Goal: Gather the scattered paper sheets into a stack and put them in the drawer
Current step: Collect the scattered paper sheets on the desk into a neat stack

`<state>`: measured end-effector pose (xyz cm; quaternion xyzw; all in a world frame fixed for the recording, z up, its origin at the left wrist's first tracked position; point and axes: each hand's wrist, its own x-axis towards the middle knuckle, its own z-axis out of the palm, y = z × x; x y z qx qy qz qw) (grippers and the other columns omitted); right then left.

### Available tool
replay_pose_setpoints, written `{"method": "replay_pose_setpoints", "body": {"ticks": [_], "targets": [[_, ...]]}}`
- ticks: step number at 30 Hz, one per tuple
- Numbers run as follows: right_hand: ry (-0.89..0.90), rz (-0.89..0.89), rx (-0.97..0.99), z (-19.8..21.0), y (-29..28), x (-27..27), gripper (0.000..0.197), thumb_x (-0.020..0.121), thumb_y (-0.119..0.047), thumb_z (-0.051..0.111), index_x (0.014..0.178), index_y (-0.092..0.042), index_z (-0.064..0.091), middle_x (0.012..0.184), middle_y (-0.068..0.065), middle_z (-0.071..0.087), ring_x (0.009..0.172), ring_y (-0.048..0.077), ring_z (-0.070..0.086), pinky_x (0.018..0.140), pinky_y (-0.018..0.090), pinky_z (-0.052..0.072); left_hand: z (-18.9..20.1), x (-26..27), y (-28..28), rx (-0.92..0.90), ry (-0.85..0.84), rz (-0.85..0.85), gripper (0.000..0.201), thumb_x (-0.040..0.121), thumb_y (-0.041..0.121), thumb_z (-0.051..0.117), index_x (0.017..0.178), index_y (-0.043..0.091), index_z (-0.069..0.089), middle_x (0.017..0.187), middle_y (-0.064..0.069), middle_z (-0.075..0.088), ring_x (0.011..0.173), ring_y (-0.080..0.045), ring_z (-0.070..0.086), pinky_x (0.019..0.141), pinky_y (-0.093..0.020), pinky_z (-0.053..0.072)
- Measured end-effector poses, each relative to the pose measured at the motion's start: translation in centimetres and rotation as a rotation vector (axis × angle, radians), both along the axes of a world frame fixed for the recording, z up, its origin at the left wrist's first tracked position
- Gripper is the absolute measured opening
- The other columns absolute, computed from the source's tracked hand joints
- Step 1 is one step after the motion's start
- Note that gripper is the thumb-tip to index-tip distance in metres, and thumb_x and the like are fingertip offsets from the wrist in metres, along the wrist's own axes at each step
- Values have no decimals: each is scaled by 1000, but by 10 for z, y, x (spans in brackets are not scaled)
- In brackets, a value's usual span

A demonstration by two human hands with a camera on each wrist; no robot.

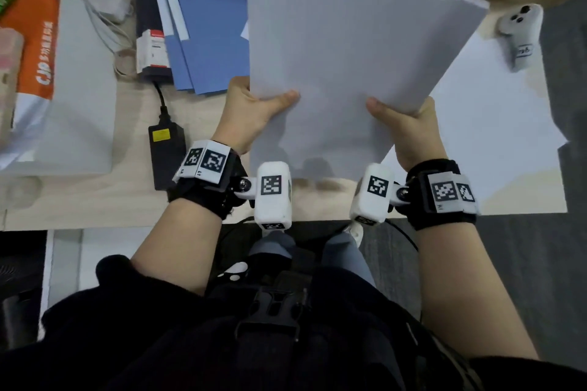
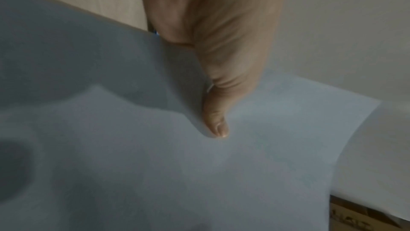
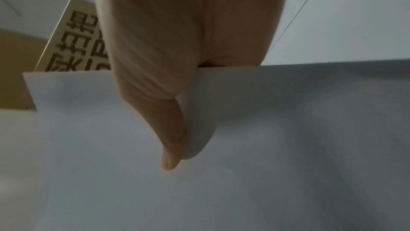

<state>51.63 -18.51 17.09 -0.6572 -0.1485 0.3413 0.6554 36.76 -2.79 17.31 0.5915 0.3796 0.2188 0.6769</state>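
Note:
A stack of white paper sheets (image 1: 343, 51) is held up above the desk, its far end curving upward. My left hand (image 1: 254, 111) grips the stack's left edge, thumb on top and fingers hidden beneath. My right hand (image 1: 409, 127) grips the right edge the same way. In the left wrist view the left hand's thumb (image 2: 218, 126) presses on the stack of sheets (image 2: 255, 173). In the right wrist view the right hand's thumb (image 3: 173, 147) lies across the stack of sheets (image 3: 244, 182). More white sheets (image 1: 495, 124) lie flat on the desk at the right. No drawer shows.
Blue folders (image 1: 203, 28) and a dark box lie at the back left. A black power adapter (image 1: 166, 152) with its cable sits left of my left wrist. An orange and white bag (image 1: 38, 41) rests on paper at far left. A small grey plush toy (image 1: 519, 35) lies at the back right.

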Motion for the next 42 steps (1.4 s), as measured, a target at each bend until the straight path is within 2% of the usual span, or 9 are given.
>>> {"method": "replay_pose_setpoints", "body": {"ticks": [5, 11, 16, 19, 22, 26, 32, 39, 42], "targets": [[108, 21, -178, -16, -67, 41, 14, 73, 2, 73, 84, -7, 69, 78, 1, 73, 77, 21, 68, 82, 38, 54, -8, 56, -44, -97, 47, -57, 13, 76, 1, 73, 84, 11, 67, 76, 7, 73, 74, -10, 69, 77, -29, 57], [207, -110, -357, -40, -150, 100, 19, 77, 2, 71, 95, 4, 67, 91, 14, 71, 84, 29, 67, 84, 51, 53, -35, 135, -123, -88, 147, -95, 36, 77, 2, 73, 108, 10, 57, 103, -5, 66, 90, -13, 65, 84, -24, 53], [254, -216, -418, -49, -206, 142, 10, 78, 3, 71, 83, -4, 66, 70, 2, 67, 66, 23, 64, 67, 33, 55, -62, 187, -174, -46, 319, -126, 29, 91, 19, 56, 118, 9, 56, 112, -2, 63, 99, -18, 60, 92, -32, 48], [286, -266, -437, -57, -229, 160, 13, 76, 3, 72, 86, -2, 66, 81, 10, 67, 79, 29, 64, 80, 45, 54, -73, 202, -188, 27, 455, -117, 41, 96, 27, 49, 133, 11, 45, 123, 0, 50, 110, -14, 49, 97, -25, 37], [308, -317, -472, -67, -240, 173, 13, 74, 4, 73, 82, -5, 68, 83, 9, 69, 79, 28, 66, 84, 47, 54, -87, 209, -187, 152, 718, -20, 64, 88, 29, 58, 143, 11, 30, 149, -10, 25, 139, -25, 24, 110, -37, 28], [325, -354, -483, -73, -239, 185, 18, 75, 4, 72, 91, -2, 66, 88, 12, 69, 77, 28, 66, 78, 44, 56, -99, 206, -172, 2, 1002, 168, 92, 82, 30, 64, 148, 7, 4, 156, -13, 0, 144, -28, 1, 114, -44, 18], [276, -349, -551, -87, -222, 196, 27, 76, -2, 74, 101, 4, 65, 95, 14, 68, 80, 28, 65, 76, 39, 54, -107, 208, -145, -95, 1091, 327, 81, 73, 31, 69, 137, 6, 26, 144, -15, 26, 132, -31, 27, 106, -37, 29], [266, -381, -619, -109, -210, 192, 23, 76, 1, 74, 96, 2, 62, 76, 7, 63, 69, 23, 59, 64, 30, 51, -113, 198, -132, -183, 964, 411, 71, 71, 28, 70, 133, 14, 38, 138, -7, 42, 129, -29, 36, 94, -35, 36], [265, -405, -644, -115, -208, 189, 25, 76, 1, 74, 98, 4, 62, 75, 6, 62, 66, 22, 58, 69, 34, 52, -118, 196, -126, -234, 829, 482, 58, 47, 33, 70, 103, 17, 62, 108, -5, 66, 109, -33, 57, 84, -40, 52]]}}
